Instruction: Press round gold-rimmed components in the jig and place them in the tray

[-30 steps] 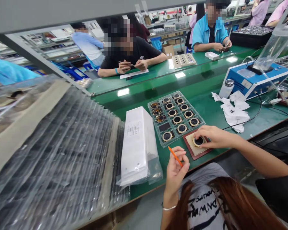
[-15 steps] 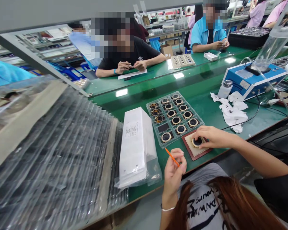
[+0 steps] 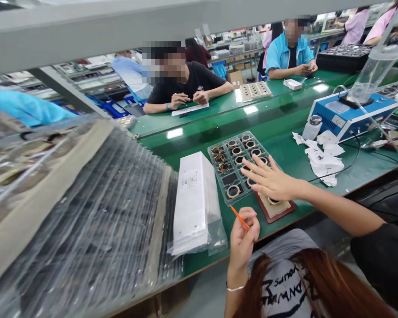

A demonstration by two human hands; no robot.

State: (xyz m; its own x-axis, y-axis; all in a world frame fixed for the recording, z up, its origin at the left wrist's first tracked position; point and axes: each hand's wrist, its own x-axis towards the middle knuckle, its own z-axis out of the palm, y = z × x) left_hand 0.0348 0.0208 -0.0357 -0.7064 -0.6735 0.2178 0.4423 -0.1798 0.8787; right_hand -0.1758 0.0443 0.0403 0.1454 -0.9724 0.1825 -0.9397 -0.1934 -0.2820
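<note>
My left hand (image 3: 243,236) is closed on a thin orange stick (image 3: 239,217), held up near the table's front edge. My right hand (image 3: 271,180) is open, its fingers spread and stretched over the near end of a clear tray (image 3: 223,145) of round ring-shaped parts. Under its wrist a round part (image 3: 274,202) lies on a beige pad set on a red-brown base (image 3: 276,213), partly hidden by the hand. The right hand holds nothing.
A white packet in a clear bag (image 3: 193,201) lies left of the tray. Stacked clear trays in plastic (image 3: 73,212) fill the left. Crumpled white wipes (image 3: 322,157), a small bottle (image 3: 311,126) and a blue machine (image 3: 351,112) stand right. Other people work across the green conveyor (image 3: 278,110).
My right hand has let go of the round part on the pad and moved left over the tray with fingers spread. The left hand keeps the orange stick.
</note>
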